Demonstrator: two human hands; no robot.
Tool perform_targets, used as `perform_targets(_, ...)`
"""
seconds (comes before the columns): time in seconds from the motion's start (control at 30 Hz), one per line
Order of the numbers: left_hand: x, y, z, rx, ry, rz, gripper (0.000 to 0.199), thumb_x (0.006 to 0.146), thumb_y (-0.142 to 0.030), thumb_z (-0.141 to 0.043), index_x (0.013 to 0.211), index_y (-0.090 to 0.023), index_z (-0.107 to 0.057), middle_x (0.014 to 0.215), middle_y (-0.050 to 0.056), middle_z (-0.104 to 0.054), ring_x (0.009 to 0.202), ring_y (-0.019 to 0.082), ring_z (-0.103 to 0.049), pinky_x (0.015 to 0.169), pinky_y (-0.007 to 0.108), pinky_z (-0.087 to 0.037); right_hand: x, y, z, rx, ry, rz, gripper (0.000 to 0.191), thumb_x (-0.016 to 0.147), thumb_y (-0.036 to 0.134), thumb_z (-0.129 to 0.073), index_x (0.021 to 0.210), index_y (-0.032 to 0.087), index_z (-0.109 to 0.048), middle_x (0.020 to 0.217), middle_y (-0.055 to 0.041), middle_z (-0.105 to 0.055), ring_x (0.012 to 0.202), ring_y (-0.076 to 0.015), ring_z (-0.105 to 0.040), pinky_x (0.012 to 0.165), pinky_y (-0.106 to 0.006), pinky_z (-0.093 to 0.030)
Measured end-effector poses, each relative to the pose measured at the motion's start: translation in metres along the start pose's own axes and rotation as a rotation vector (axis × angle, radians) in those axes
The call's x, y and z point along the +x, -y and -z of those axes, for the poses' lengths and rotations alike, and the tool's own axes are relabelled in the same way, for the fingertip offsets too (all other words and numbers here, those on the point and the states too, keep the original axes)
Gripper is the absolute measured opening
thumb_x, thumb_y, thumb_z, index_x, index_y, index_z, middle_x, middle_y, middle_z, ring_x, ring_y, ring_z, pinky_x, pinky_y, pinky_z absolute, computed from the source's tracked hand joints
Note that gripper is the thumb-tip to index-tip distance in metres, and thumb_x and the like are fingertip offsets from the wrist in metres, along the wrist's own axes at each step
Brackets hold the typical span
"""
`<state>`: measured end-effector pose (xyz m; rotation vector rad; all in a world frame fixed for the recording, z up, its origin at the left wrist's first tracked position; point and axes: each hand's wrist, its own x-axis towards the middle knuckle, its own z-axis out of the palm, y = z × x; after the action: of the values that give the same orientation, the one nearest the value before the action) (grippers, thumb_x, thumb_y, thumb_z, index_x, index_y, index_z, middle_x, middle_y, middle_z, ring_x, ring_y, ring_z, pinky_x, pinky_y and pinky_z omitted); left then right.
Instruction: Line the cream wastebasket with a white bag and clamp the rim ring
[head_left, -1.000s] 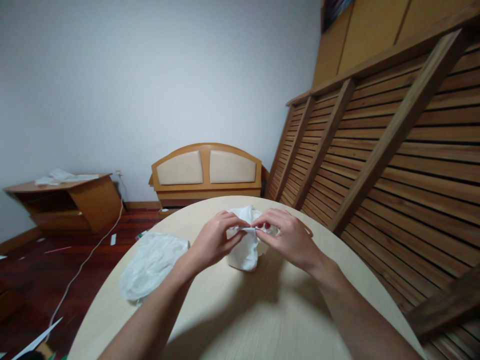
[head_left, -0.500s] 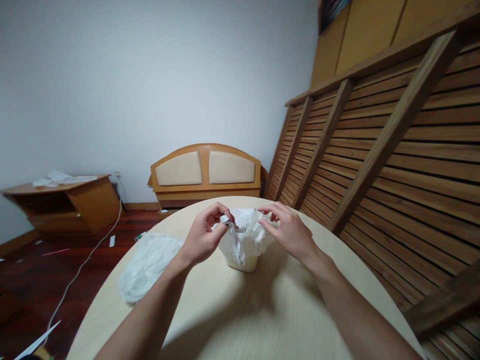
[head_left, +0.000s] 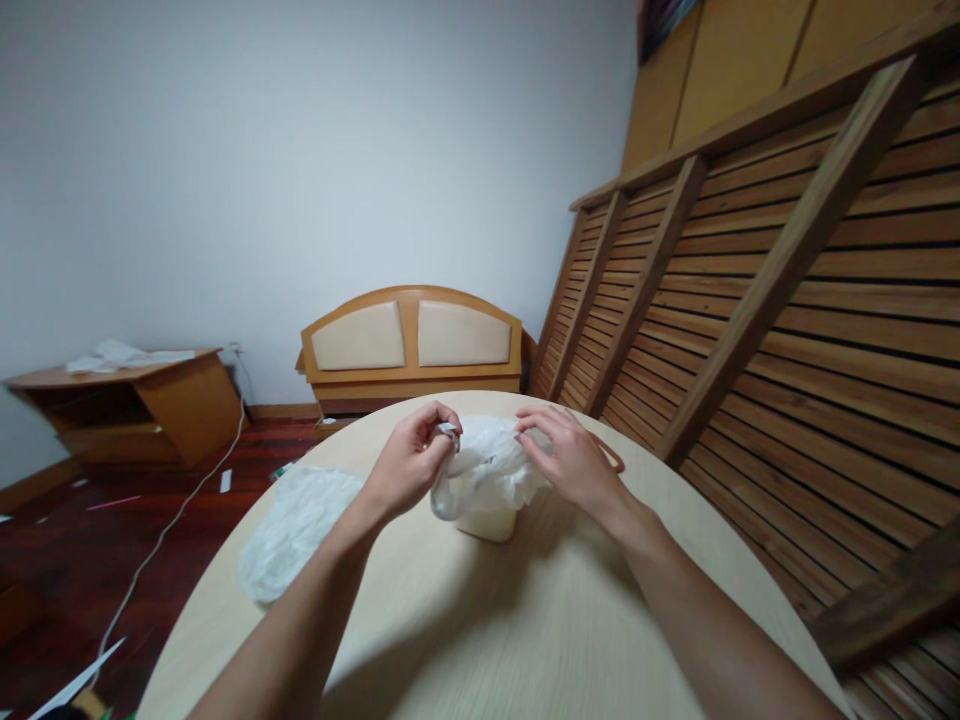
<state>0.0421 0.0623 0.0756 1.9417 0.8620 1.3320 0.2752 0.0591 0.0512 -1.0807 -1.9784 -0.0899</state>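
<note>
A: Reading the counter as a clock with 12 at its far edge, where is the white bag?

B: Near 12, bunched over the upper part of a pale container, whose lower wall shows bare.

A: And the hands?

B: The 2 are apart, 1 on each side of the bag. The left hand pinches a gathered bit of it between thumb and finger. The right hand has fingertips at the opposite edge; whether they grip, I can't tell.

A: How far along would you call it?

B: Partway, I'd judge. The bag is up at the container's top, but it's crumpled and uneven, nowhere smooth or fastened. Whether any of it reaches inside is hidden. A 2nd white bundle lies near 10, untouched by the fingers.

A: Any brand or label?

B: None I can read. The bag has 1 small dark mark, too small to call print. The container's visible wall looks plain.
</note>
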Motion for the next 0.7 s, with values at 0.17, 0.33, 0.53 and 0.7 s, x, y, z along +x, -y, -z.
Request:
perform_targets(0.17, 0.001, 0.007, -0.004, 0.244, -0.135, 0.02, 0.032, 0.082, -0.022, -0.055, 0.113, -0.017, -0.061, 0.103, 0.008, -0.068, 0.085, 0.018, -0.064, 0.077, 0.03, -0.051, 0.001, 0.012, 0.006, -0.001, -0.002, -0.018, 0.011, 0.095, 0.019, -0.057, 0.095, 0.022, -0.068, 0.1, -0.0061, -0.074, 0.103, -0.0245, -0.065, 0.095, -0.042, -0.049)
perform_targets(0.33, -0.009, -0.005, -0.008, 0.371, 0.04, -0.27, 0.048, 0.089, -0.026, -0.063, 0.136, -0.022, -0.055, 0.133, 0.011, -0.061, 0.117, 0.023, -0.058, 0.104, 0.038, -0.045, 0.0, 0.03, 0.009, 0.037, -0.041, 0.066, 0.008, 0.095, 0.021, -0.062, 0.093, 0.023, -0.07, 0.093, -0.0035, -0.076, 0.095, -0.0231, -0.067, 0.091, -0.041, -0.048)
perform_targets(0.53, -0.008, -0.003, -0.009, 0.397, 0.145, -0.27, 0.019, 0.093, -0.025, -0.062, 0.108, -0.022, -0.071, 0.103, 0.007, -0.075, 0.098, 0.022, -0.067, 0.088, 0.033, -0.05, 0.0, 0.036, 0.014, 0.174, -0.023, 0.046, 0.007, 0.094, 0.025, -0.066, 0.099, 0.024, -0.07, 0.099, -0.0017, -0.076, 0.097, -0.0209, -0.069, 0.091, -0.037, -0.05)
perform_targets(0.7, 0.001, 0.009, -0.002, 0.372, -0.072, -0.135, 0.015, 0.09, -0.028, -0.062, 0.092, -0.02, -0.073, 0.093, 0.005, -0.077, 0.085, 0.02, -0.069, 0.076, 0.028, -0.051, 0.002, 0.015, 0.025, 0.099, -0.051, -0.141, 0.018, 0.093, 0.032, -0.062, 0.106, 0.022, -0.069, 0.107, -0.0061, -0.075, 0.098, -0.0226, -0.07, 0.082, -0.035, -0.054)
